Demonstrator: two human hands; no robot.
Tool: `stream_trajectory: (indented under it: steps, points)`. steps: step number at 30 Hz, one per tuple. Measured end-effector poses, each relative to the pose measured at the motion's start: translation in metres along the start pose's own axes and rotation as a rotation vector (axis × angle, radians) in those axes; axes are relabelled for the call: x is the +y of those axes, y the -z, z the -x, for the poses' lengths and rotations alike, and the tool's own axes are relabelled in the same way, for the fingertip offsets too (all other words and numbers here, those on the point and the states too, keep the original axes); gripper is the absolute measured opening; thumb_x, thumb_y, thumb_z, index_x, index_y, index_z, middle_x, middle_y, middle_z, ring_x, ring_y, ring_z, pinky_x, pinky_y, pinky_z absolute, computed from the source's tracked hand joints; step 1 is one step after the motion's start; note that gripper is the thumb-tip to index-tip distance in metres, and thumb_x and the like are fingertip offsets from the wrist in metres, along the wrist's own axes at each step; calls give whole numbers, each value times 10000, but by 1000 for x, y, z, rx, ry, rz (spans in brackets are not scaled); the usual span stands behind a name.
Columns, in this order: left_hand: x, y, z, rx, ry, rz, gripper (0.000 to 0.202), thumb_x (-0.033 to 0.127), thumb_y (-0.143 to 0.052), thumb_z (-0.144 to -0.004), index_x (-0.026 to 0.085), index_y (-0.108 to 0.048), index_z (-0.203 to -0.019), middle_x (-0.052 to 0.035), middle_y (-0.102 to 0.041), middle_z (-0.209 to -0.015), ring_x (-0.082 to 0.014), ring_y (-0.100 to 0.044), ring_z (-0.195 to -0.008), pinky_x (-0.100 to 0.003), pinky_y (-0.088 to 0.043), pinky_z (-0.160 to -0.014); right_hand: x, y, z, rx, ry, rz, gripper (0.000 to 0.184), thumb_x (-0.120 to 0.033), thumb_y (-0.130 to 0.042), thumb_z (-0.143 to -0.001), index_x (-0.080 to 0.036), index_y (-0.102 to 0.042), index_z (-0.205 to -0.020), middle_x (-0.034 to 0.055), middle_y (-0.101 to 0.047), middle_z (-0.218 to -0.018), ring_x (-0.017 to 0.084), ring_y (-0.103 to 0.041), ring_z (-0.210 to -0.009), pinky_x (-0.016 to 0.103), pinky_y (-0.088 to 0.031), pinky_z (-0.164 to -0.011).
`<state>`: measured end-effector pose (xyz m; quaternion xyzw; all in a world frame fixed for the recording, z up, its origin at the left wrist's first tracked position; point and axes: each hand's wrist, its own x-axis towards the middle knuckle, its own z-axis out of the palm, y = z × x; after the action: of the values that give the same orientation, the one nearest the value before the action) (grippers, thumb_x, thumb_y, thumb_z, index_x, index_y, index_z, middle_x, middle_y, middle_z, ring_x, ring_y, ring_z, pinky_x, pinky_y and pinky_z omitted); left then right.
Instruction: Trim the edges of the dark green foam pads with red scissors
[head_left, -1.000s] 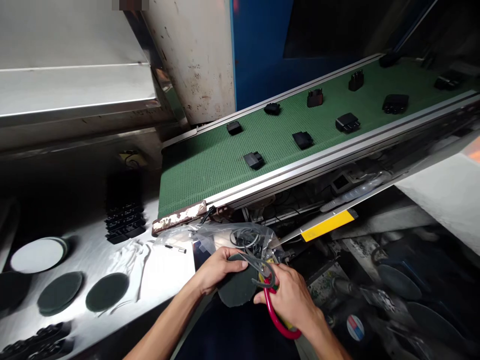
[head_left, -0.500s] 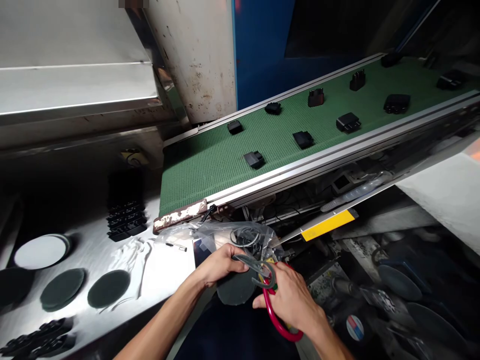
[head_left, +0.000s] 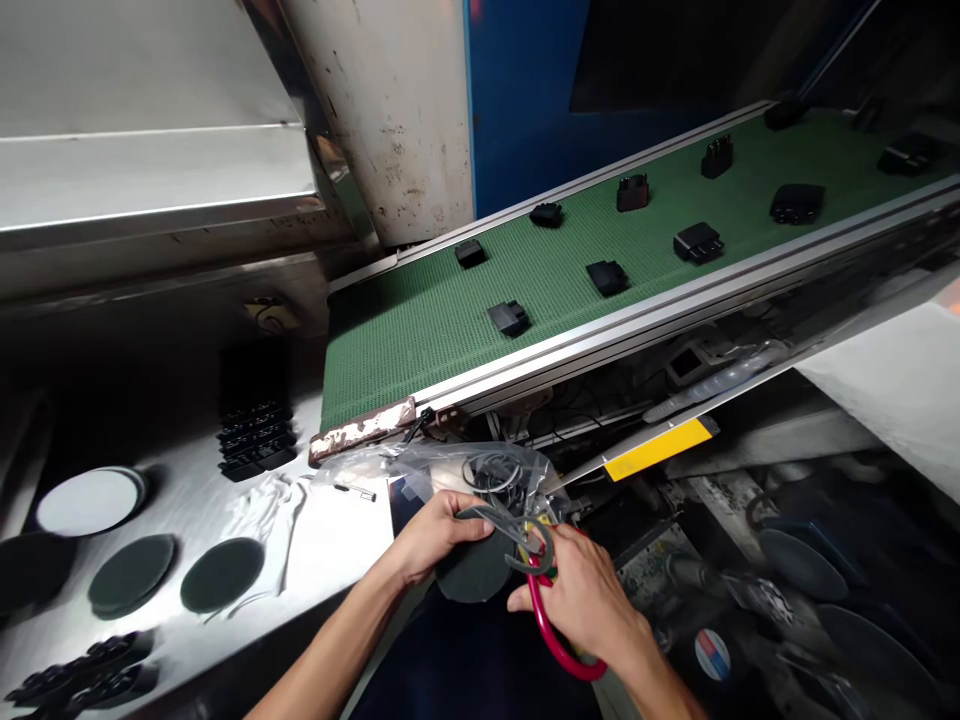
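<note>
On the steel bench (head_left: 330, 545) at our left lie dark green round pads (head_left: 131, 573), a white disc (head_left: 88, 503) and stacked black plastic parts (head_left: 256, 447). Further right, a clear plastic bag (head_left: 420, 462) holding grey cord (head_left: 491, 472) sits just below the near end of a green mesh conveyor belt (head_left: 420, 340), which carries scattered black parts (head_left: 607, 277). Our left hand (head_left: 442, 540) grips a dark green pad (head_left: 472, 572) in front of the bag. Our right hand (head_left: 585, 610) is clenched around red-handled shears (head_left: 551, 625) beside that pad, their blades hidden.
</note>
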<state>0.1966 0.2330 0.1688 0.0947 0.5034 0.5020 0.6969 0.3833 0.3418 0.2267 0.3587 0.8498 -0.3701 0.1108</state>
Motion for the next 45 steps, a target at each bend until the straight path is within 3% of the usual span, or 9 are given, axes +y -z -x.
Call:
stream_trajectory:
  steps: [3,11,14,20,26,31,36,41,45]
  points:
    - [2,-2,-4,-2,-24,-86,198,242,-760,-662,115,-737,-812,-20,-689,-699,-119,-551,-603,-211,-415,-592,1,-1,-1,24,-6,37,590,-463,-875,-508,-274,-595,-992,6,-629,-1007,251,-574,-975,315,-392,-846]
    - [13,0,-5,-83,-44,-169,122,238,-719,-684,159,-743,-775,28,-668,-679,-99,-511,-601,-191,-379,-590,-1,4,-1,-5,20,4,445,-414,-862,-558,-283,-594,-889,-44,-650,-925,197,-594,-878,272,-393,-764]
    - [13,-1,-7,-74,-54,-192,129,219,-723,-665,154,-743,-775,23,-671,-689,-108,-517,-617,-196,-380,-601,-3,1,-1,32,15,22,505,-431,-869,-536,-287,-596,-936,-26,-635,-951,217,-585,-910,287,-399,-796]
    - [16,0,-4,-80,-11,-130,186,280,-756,-680,161,-742,-822,6,-695,-725,-124,-564,-641,-209,-427,-623,0,0,-1,14,-8,-22,388,-383,-833,-613,-275,-608,-910,-27,-661,-897,205,-603,-885,272,-403,-769]
    - [2,0,2,-24,19,38,302,354,-775,-687,115,-715,-861,-68,-721,-782,-171,-614,-656,-275,-479,-655,-2,1,1,-6,-17,0,389,-384,-839,-603,-278,-599,-890,-33,-671,-906,203,-607,-866,269,-395,-744]
    - [2,-3,-2,17,-19,-70,232,293,-787,-651,100,-724,-763,-37,-691,-689,-135,-565,-612,-228,-430,-598,-4,-3,-3,40,-6,24,546,-441,-876,-515,-286,-599,-960,-10,-638,-987,241,-582,-970,304,-398,-844]
    - [8,-2,-4,8,-5,-79,243,318,-781,-653,111,-723,-767,-33,-695,-698,-140,-571,-609,-235,-441,-603,-2,-4,-3,9,-24,15,421,-444,-844,-581,-268,-585,-862,-29,-655,-888,212,-605,-874,282,-403,-765]
    - [9,-2,-6,-16,10,-95,215,308,-766,-654,124,-721,-758,-23,-694,-680,-138,-563,-573,-236,-434,-577,-4,-3,-2,36,-16,45,520,-482,-824,-597,-287,-588,-1018,-7,-650,-981,228,-604,-947,294,-409,-805]
    - [13,-3,-6,-27,19,-111,194,321,-766,-653,152,-720,-738,-4,-696,-678,-139,-574,-581,-225,-425,-568,-4,-3,-2,36,-24,60,398,-476,-780,-665,-267,-598,-950,-4,-659,-920,222,-618,-897,293,-414,-781]
